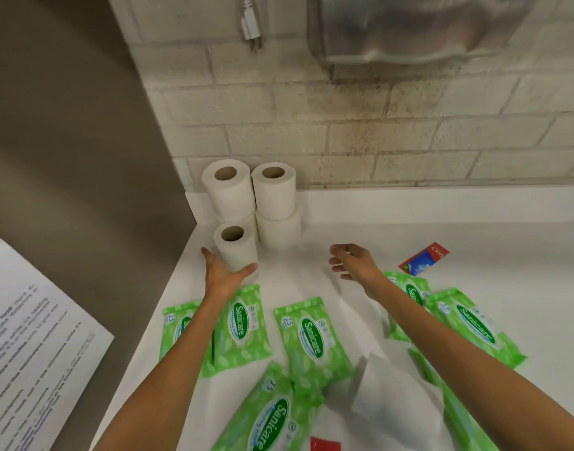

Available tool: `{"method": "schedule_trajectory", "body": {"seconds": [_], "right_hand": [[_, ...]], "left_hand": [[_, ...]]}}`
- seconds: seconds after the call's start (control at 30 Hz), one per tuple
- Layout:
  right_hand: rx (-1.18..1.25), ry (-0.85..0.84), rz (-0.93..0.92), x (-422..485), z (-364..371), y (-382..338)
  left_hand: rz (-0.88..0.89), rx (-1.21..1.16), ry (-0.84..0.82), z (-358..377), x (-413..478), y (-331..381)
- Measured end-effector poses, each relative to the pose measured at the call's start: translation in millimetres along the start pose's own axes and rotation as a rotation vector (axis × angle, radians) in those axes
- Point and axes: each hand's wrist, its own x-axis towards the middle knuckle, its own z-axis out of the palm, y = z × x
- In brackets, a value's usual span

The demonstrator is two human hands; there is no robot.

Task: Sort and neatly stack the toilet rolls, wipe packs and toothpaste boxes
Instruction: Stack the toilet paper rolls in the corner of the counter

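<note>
Two stacks of white toilet rolls (274, 196) stand in the back left corner of the white counter (409, 236), two rolls high each. In front of them stands a single roll (236, 249), upright. My left hand (222, 271) grips this roll from the near side, thumb on its right. My right hand (352, 260) hovers above the counter to the right, fingers relaxed and holding nothing. Several green wipe packs (313, 336) lie flat and scattered across the near counter. A red toothpaste box (423, 258) lies behind my right wrist. A second red box (324, 445) shows at the bottom edge.
A white tissue pack or loose paper (396, 395) lies near the bottom right among the wipes. A grey panel (83, 141) bounds the counter on the left, with a printed sheet (35, 346) on it. A brick wall (409, 125) and a metal dispenser (409, 27) are behind.
</note>
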Motion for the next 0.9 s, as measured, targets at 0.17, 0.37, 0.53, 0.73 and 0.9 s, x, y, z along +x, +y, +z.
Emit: {"method": "schedule_trajectory", "body": {"seconds": [0.17,0.37,0.53,0.73,0.9], "right_hand": [[-0.23,-0.146,-0.058,-44.8,-22.5,-3.1],[-0.721,-0.42,0.047,-96.9,-49.1,5.6],[-1.163,-0.47,0.095,-133.1,-50.3,19.0],[-1.274,-0.419,0.043,-155.6,-44.0,40.1],[-1.215,-0.346,-0.003,-163.5,-48.1,48.1]], "left_hand": [[0.065,-0.049,0.096,2.2,-47.2,16.8],[0.183,-0.116,0.031,19.7,-115.2,39.0],[0.276,-0.083,-0.034,32.2,-151.4,38.2],[0.266,-0.051,-0.088,38.4,-182.4,29.1],[0.254,-0.014,-0.135,37.3,-196.2,18.9]]}}
